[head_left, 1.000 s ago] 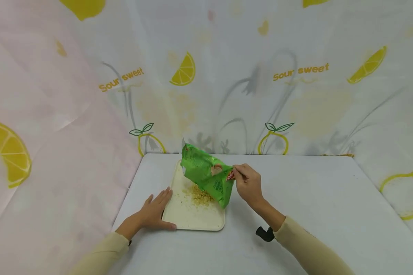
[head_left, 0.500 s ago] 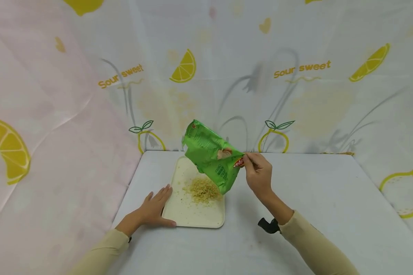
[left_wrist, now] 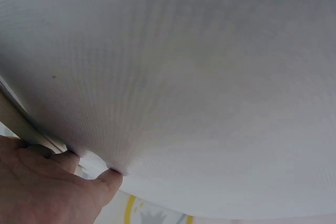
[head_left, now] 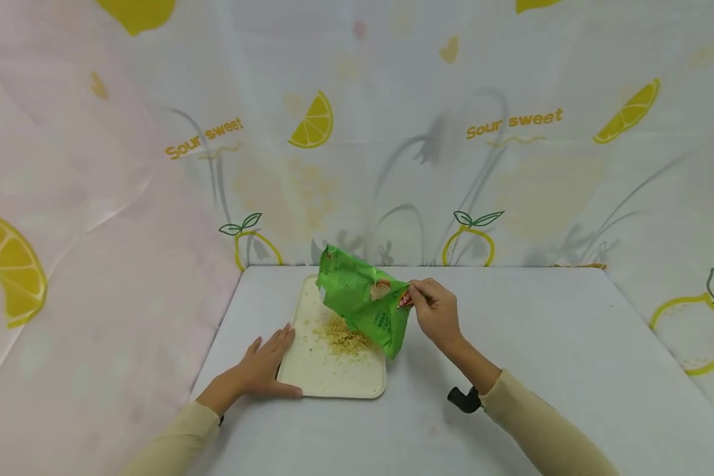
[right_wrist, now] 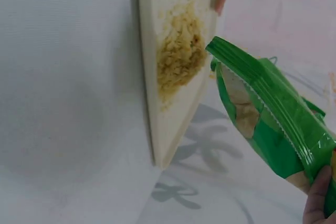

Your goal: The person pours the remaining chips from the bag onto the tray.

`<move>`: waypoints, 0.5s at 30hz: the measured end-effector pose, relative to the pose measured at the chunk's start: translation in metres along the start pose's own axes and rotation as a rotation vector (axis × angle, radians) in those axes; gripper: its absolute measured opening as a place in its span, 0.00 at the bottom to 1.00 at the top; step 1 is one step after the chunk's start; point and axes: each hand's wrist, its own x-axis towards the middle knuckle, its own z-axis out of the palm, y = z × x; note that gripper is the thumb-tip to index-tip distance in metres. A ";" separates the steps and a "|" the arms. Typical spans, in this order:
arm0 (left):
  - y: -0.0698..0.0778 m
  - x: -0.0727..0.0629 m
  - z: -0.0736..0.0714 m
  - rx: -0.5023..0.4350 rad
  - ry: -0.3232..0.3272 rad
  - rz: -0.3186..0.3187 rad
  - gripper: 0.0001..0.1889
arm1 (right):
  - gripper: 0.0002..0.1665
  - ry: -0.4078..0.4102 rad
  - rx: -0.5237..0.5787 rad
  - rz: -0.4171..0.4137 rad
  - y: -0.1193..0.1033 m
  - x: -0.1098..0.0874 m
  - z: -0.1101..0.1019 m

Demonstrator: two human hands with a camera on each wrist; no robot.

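A green snack bag (head_left: 364, 299) with a red logo hangs tilted over a cream tray (head_left: 333, 380). My right hand (head_left: 439, 314) pinches it by one corner, thumb against the fingers. Under the bag, a pile of yellowish crumbs (head_left: 340, 336) lies on the tray, partly hidden by it. The right wrist view shows the same crumbs (right_wrist: 181, 59) and the bag's crimped seam (right_wrist: 257, 77). At the tray's left edge my left hand (head_left: 258, 370) rests with fingers spread straight, thumb along the near left corner. Its palm (left_wrist: 47, 187) shows in the left wrist view.
The tray sits on a white-covered table (head_left: 529, 350). A lemon-printed cloth (head_left: 381, 132) rises behind the table, and another covers the left side (head_left: 95, 198). A black piece (head_left: 464, 400) shows at the right wrist. Small crumbs are scattered around the pile.
The right hand raised the bag up and to the right, then lowered it back over the crumbs. The left hand stays at the tray's left edge.
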 end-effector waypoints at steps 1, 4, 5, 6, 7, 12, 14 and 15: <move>-0.001 0.000 0.000 0.000 -0.001 0.001 0.69 | 0.07 0.027 0.025 -0.008 0.005 0.001 0.000; -0.003 0.000 -0.001 0.021 -0.007 -0.002 0.70 | 0.07 0.077 0.090 -0.038 0.017 0.003 0.002; -0.003 -0.002 -0.002 0.021 -0.008 -0.003 0.70 | 0.07 0.074 0.084 -0.047 0.021 0.002 0.005; -0.002 -0.003 -0.003 0.024 -0.007 -0.004 0.70 | 0.07 0.064 0.068 -0.051 0.023 0.001 0.007; -0.002 -0.004 -0.004 0.025 -0.010 -0.006 0.69 | 0.07 0.049 0.049 -0.057 0.019 -0.001 0.009; -0.001 -0.006 -0.003 0.015 -0.001 0.005 0.69 | 0.07 -0.019 -0.031 -0.041 -0.004 -0.007 0.010; -0.002 -0.004 0.000 0.015 0.000 0.009 0.69 | 0.06 -0.023 -0.017 -0.036 -0.009 -0.006 0.007; -0.003 -0.004 0.000 0.020 -0.003 0.006 0.69 | 0.07 -0.023 -0.015 -0.030 -0.006 -0.006 0.008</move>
